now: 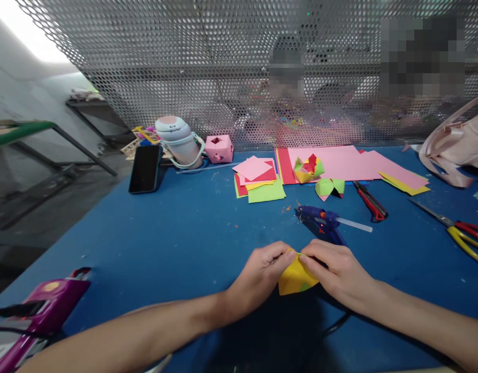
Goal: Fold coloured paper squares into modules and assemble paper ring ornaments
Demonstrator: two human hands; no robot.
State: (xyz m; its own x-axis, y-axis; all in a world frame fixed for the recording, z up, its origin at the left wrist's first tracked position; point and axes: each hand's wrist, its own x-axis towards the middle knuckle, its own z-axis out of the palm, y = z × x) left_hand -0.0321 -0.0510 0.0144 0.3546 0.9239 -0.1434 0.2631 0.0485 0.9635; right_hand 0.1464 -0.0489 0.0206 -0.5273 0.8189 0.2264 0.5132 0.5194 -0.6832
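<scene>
Between my two hands is a small yellow paper piece [297, 277] with a hint of green along its top edge and lower side. My left hand [265, 269] pinches its upper left corner between thumb and fingers. On the other side, my right hand [334, 267] grips the upper right edge in the same way. A blue glue gun [320, 216] with a clear glue stick lies just beyond my right hand. Folded paper units, one green and pink [330, 187] and one yellow, green and red [308, 168], sit farther back.
Stacked coloured paper squares [266, 194], larger pink sheets [328, 160], a cutter knife [371, 201] and scissors [452, 223] lie on the blue table [176, 233]. At left are a phone [145, 168], a cup [180, 142], a pink paper cube [219, 148] and a purple power strip [54, 303]. Perforated metal [203, 67] backs the table.
</scene>
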